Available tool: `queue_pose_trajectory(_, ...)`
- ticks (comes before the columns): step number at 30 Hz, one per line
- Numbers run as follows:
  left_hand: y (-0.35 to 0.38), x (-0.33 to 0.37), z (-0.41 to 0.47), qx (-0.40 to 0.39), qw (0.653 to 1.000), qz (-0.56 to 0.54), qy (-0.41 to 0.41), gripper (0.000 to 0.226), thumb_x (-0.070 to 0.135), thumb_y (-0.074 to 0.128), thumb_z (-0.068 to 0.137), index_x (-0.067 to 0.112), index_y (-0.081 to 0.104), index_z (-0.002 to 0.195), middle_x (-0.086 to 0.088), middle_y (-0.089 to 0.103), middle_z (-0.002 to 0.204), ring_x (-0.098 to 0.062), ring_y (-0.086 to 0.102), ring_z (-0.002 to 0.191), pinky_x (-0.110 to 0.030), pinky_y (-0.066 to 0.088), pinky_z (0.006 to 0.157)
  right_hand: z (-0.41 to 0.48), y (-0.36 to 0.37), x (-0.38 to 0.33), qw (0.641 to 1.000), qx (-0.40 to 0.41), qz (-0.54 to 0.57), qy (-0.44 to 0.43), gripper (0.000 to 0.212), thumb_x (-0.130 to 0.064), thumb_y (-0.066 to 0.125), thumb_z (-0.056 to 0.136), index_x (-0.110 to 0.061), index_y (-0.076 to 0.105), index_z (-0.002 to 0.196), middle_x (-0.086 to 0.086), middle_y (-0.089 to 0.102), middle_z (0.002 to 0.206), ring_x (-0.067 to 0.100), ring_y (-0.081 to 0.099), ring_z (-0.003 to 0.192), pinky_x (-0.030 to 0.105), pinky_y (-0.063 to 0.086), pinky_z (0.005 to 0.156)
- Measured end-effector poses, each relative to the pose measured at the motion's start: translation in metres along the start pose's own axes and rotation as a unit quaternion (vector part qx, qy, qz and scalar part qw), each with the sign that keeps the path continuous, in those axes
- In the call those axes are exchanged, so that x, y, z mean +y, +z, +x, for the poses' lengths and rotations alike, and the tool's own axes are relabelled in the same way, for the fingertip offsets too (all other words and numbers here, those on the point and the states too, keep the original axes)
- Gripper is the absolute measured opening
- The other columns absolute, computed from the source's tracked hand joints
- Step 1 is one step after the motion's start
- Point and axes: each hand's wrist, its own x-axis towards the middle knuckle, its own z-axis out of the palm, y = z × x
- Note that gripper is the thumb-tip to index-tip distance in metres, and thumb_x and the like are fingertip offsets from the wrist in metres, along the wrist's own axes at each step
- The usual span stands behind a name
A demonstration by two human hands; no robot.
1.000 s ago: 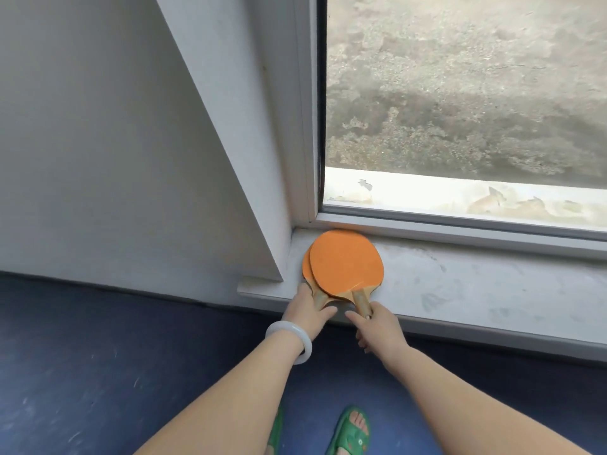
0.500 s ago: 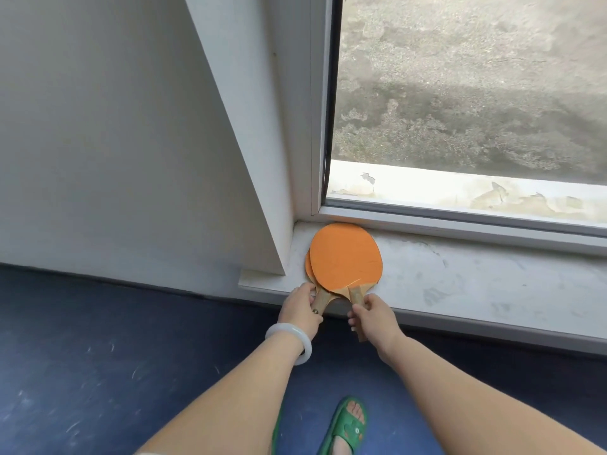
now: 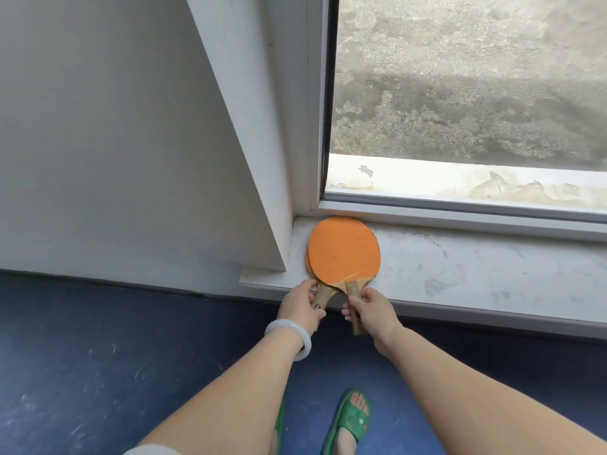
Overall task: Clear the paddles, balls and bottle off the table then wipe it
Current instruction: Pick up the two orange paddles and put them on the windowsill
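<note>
Paddles (image 3: 344,249) lie stacked on the sill (image 3: 476,274) at frame centre; left hand (image 3: 300,307) and right hand (image 3: 371,310) each pinch a handle.

We have one view only, worn on the head, looking steeply forward and down, close over the pale grey stone window sill (image 3: 476,277) and dark blue floor (image 3: 98,356) beneath it.

White wall (image 3: 115,142), dusty windowsill (image 3: 476,274), daylit window (image 3: 460,77), dark-blue floor (image 3: 98,356).
</note>
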Motion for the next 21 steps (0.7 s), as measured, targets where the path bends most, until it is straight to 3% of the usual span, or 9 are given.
queue_pose_trajectory(4,0.000,-0.002,0.000,-0.013,1.000,0.005,0.000,0.070,0.009,0.069,0.087,0.025,0.039,0.147,0.003,0.058,0.110,-0.016,0.060,0.097,-0.033,0.053,0.086,0.000,0.006,0.000,1.000,-0.015,0.021,0.017,0.013,-0.010,0.047,0.101,-0.004,0.059,0.100,0.016,0.070,0.089,0.021,0.068,0.079,0.044,0.057,0.087)
queue_pose_trajectory(8,-0.003,-0.005,-0.001,-0.018,1.000,0.010,0.008,0.068,0.009,0.066,0.088,0.026,0.038,0.148,0.006,0.057,0.108,-0.012,0.060,0.089,-0.018,0.050,0.068,-0.001,0.008,-0.001,1.000,-0.003,-0.001,0.019,0.013,-0.012,0.047,0.101,-0.007,0.060,0.099,0.014,0.070,0.089,0.019,0.068,0.079,0.043,0.055,0.084)
queue_pose_trajectory(13,-0.010,-0.004,-0.003,-0.021,0.999,0.043,0.022,0.067,0.009,0.067,0.087,0.028,0.042,0.147,0.009,0.054,0.105,-0.014,0.058,0.097,-0.033,0.051,0.091,-0.004,0.006,-0.004,0.997,0.028,-0.062,0.026,0.013,-0.016,0.052,0.100,-0.007,0.059,0.107,0.013,0.069,0.098,0.014,0.062,0.075,0.027,0.048,0.061)
queue_pose_trajectory(21,-0.019,0.003,-0.008,-0.017,0.996,0.063,0.057,0.058,0.008,0.065,0.087,0.031,0.051,0.138,0.011,0.053,0.101,-0.012,0.057,0.093,-0.033,0.052,0.088,-0.011,-0.001,-0.003,0.996,0.052,-0.067,0.027,0.010,-0.013,0.058,0.095,-0.009,0.063,0.104,0.010,0.067,0.092,0.017,0.058,0.071,0.029,0.051,0.063)
